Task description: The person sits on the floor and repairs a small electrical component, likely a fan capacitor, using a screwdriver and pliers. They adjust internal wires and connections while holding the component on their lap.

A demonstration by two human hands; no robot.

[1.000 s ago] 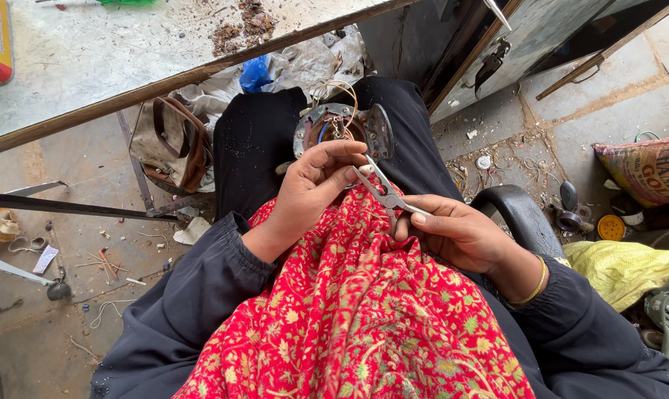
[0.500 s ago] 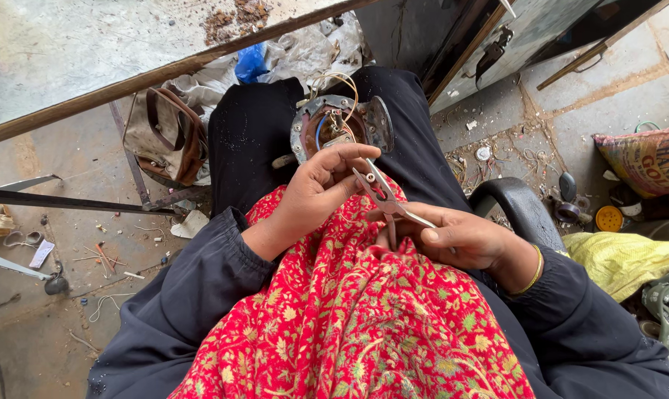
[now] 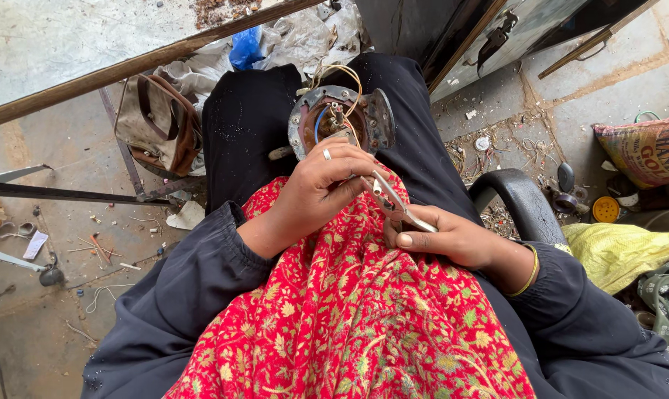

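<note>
My left hand [image 3: 323, 185], with a ring on one finger, pinches thin wires that lead up to a round rusty metal motor part [image 3: 340, 118] resting on my lap. My right hand [image 3: 445, 238], a bangle at its wrist, grips a pair of metal pliers [image 3: 395, 201] whose jaws point up toward my left fingers. Both hands rest over a red patterned cloth [image 3: 349, 318] spread across my knees. Yellow and blue wires loop out of the motor part's centre.
A brown bag [image 3: 157, 122] hangs under a bench with a wooden edge [image 3: 128, 66] at upper left. A black chair armrest [image 3: 515, 196] stands at my right. Bags, small round parts and wire scraps lie on the floor at right.
The pliers have shifted slightly lower and closer to my left fingers. The motor part shows more fully above my hands as the view has tilted.
</note>
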